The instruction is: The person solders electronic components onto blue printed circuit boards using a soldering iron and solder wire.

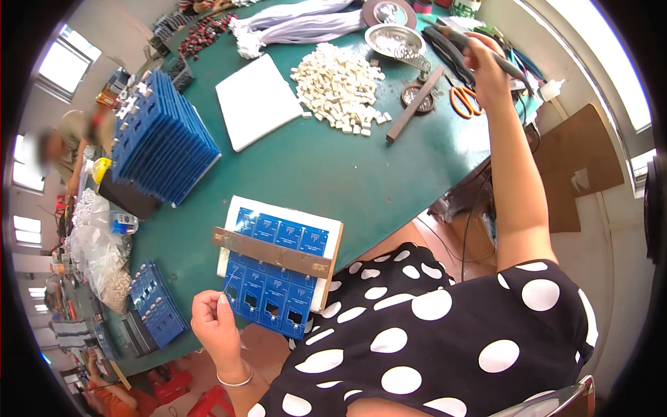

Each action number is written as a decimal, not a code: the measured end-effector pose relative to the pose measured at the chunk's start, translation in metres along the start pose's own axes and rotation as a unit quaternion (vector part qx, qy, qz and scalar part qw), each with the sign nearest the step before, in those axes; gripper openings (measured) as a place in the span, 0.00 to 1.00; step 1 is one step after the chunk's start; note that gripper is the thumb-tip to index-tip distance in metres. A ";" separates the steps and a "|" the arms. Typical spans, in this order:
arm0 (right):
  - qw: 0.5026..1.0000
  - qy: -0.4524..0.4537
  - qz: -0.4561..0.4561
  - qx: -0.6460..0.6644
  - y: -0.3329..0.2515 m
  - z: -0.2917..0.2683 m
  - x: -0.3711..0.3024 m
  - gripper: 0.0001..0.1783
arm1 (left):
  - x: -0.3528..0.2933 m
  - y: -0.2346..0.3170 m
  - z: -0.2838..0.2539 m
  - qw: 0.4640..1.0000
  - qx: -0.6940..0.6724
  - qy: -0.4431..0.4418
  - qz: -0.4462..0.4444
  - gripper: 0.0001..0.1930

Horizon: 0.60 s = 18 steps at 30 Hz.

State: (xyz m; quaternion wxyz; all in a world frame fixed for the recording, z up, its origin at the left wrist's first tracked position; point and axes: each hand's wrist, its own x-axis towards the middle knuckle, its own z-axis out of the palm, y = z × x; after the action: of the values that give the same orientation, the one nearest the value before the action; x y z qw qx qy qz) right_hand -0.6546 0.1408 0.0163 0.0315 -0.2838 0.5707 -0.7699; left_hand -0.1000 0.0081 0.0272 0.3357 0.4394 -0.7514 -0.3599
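Observation:
My right hand (488, 68) is raised at the far right of the table, closed round the dark handle of a soldering iron (511, 67). Near the table's front edge, my left hand (216, 325) is loosely curled beside the lower left corner of a blue circuit board panel (267, 295). Whatever its fingers hold, if anything, is hidden. The panel rests partly on a white block (326, 229), its near end sticking out past it. Across the panel lies a flat brown metal bar (272, 253).
A tall stack of blue panels (163, 142) stands left, with more panels (156, 304) nearer me. Farther back are a white slab (257, 101), a heap of small cream parts (337, 83), a metal bowl (396, 42), orange-handled scissors (464, 102), another bar (415, 104) and white wire bundles (299, 24).

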 end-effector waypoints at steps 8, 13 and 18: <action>0.943 -0.208 -0.011 -0.259 0.057 0.030 0.058 0.19 | 0.000 0.014 0.009 1.000 -0.010 0.002 -0.019 0.02; 0.887 -0.261 0.001 -0.381 0.044 0.020 0.069 0.15 | 0.003 0.011 0.004 0.999 0.009 0.043 -0.008 0.02; 0.983 -0.017 0.166 -0.080 0.086 0.001 0.100 0.10 | 0.000 0.011 0.001 0.996 0.069 0.034 0.033 0.01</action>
State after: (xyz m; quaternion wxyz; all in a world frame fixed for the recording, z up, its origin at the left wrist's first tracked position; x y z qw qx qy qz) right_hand -0.7615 0.0732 -0.0209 0.1459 -0.1995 0.6692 -0.7008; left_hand -0.1055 0.0123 0.0354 0.3416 0.4487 -0.7767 -0.2804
